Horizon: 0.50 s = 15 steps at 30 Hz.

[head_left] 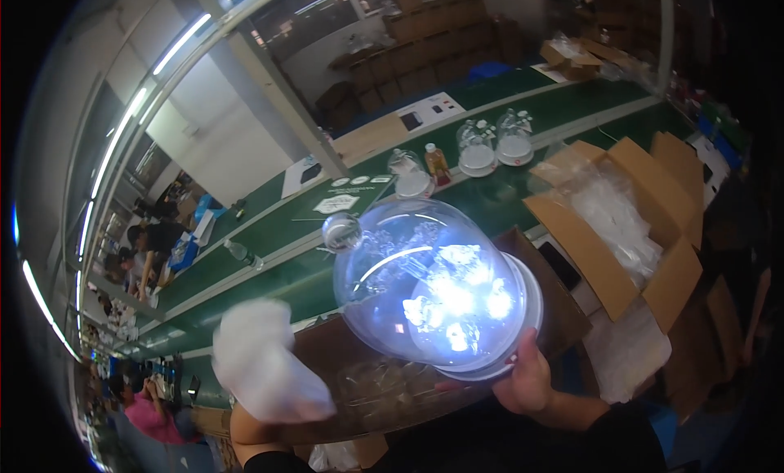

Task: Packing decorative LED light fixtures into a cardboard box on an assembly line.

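Note:
My right hand [525, 383] grips the white round base [529, 289] of a clear glass dome [384, 228] with a knob [341, 231] on top. The dome is tilted on its side, knob toward the left, and bright white lights glow around the flower-like pieces inside. Left of the dome, my left hand [314, 409] is mostly covered by a white cloth [260, 359], blurred by motion. The cloth is apart from the glass, and the fingers under it hardly show.
Beneath the dome lies an open cardboard box [327, 350] with clear wrapped items. Another open carton [572, 253] holds plastic bags on the right. Across the green conveyor stand three smaller domes [478, 159] and an amber bottle [437, 164]. A clear bottle [242, 254] lies farther left; people sit beyond.

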{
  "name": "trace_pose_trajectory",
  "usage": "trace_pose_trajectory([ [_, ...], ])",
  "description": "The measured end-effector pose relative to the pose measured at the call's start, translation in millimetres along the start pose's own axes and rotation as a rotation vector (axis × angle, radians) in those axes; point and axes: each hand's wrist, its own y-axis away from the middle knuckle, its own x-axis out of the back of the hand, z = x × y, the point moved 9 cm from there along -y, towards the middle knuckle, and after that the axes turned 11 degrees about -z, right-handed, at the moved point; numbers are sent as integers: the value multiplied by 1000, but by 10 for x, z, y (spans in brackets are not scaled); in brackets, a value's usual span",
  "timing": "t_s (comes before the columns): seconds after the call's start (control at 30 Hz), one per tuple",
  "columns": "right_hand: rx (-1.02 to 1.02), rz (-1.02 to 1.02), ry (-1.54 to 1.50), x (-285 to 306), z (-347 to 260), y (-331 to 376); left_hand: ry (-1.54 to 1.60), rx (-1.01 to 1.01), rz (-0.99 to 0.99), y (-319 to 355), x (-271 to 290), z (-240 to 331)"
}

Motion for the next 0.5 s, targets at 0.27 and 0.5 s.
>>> trace_pose_trajectory([
  [0.27, 16, 97, 178, 198, 221, 142, 897, 944, 52, 193, -569, -1124],
  [0.5, -64, -3, 167, 10, 161, 28, 1021, 568, -492, -337, -574, -920],
])
